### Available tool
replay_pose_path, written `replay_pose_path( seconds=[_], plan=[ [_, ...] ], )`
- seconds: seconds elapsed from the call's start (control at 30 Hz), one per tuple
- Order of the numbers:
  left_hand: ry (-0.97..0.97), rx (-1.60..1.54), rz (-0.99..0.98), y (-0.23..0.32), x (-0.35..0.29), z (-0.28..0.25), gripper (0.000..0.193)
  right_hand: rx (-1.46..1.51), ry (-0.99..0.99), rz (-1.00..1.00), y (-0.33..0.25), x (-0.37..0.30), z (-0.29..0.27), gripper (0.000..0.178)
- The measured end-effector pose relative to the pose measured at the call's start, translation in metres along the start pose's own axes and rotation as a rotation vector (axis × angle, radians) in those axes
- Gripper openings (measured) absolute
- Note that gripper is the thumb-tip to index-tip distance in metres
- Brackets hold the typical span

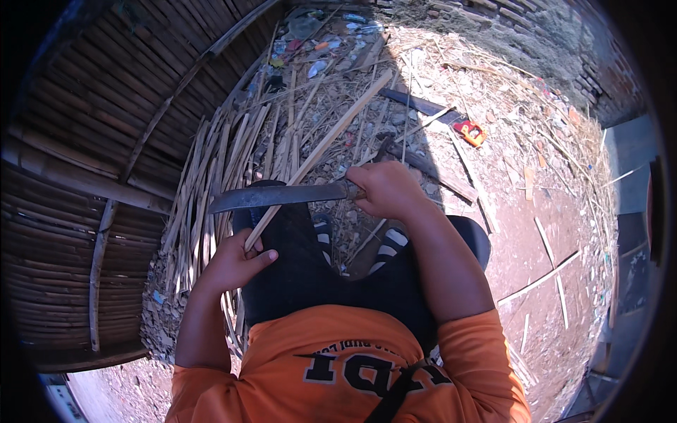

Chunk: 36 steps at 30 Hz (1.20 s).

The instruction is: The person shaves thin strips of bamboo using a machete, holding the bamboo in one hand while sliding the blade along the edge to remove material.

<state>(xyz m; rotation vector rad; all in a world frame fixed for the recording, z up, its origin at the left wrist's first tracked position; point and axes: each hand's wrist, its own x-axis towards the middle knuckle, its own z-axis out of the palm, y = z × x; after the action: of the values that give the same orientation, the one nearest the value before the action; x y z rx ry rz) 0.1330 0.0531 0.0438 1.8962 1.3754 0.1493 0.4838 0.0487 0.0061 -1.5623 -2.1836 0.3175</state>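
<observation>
My right hand (pixel 388 189) is closed round the handle of a machete (pixel 282 197). Its long dark blade points left, over my left thigh, and crosses a long pale bamboo strip (pixel 330 139). Around the near end of that strip my left hand (pixel 238 262) is closed, with the thumb stretched out to the right. The strip slants away from me, up and to the right, past the blade. Whether the blade's edge touches the strip or only lies over it, I cannot tell.
Many cut bamboo strips (pixel 201 190) lie in a heap on the left, beside a slatted bamboo wall (pixel 92 77). A handsaw (pixel 468 132) with a red and orange handle lies ahead on the right. Wood shavings, litter and loose sticks (pixel 539 276) cover parts of the ground.
</observation>
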Motion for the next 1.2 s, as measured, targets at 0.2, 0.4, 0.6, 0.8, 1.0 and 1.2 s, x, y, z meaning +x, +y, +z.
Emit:
replay_pose_path(
  seconds=[0.2, 0.4, 0.6, 0.8, 1.0, 1.2],
  plan=[
    [-0.028, -0.099, -0.038, -0.03, -0.016, -0.012, 0.039, 0.245, 0.234, 0.5, 0.043, 0.005, -0.034, 0.033],
    [0.054, -0.104, -0.03, -0.012, -0.005, -0.001, 0.038, 0.056, 0.097, 0.029, -0.013, 0.015, 0.019, 0.03],
    [-0.02, -0.161, -0.026, -0.026, -0.014, -0.015, 0.036, 0.116, 0.185, 0.2, 0.025, 0.004, 0.0, 0.031],
    [0.056, -0.178, 0.005, -0.03, -0.011, -0.007, 0.035, 0.194, 0.278, 0.297, 0.032, 0.006, 0.002, 0.032],
    [0.038, -0.099, -0.029, -0.011, -0.005, -0.001, 0.034, -0.041, -0.004, -0.043, -0.005, 0.012, 0.018, 0.036],
    [-0.026, -0.227, -0.04, -0.038, -0.015, -0.012, 0.033, 0.187, 0.319, 0.434, 0.053, 0.007, -0.002, 0.035]
  ],
)
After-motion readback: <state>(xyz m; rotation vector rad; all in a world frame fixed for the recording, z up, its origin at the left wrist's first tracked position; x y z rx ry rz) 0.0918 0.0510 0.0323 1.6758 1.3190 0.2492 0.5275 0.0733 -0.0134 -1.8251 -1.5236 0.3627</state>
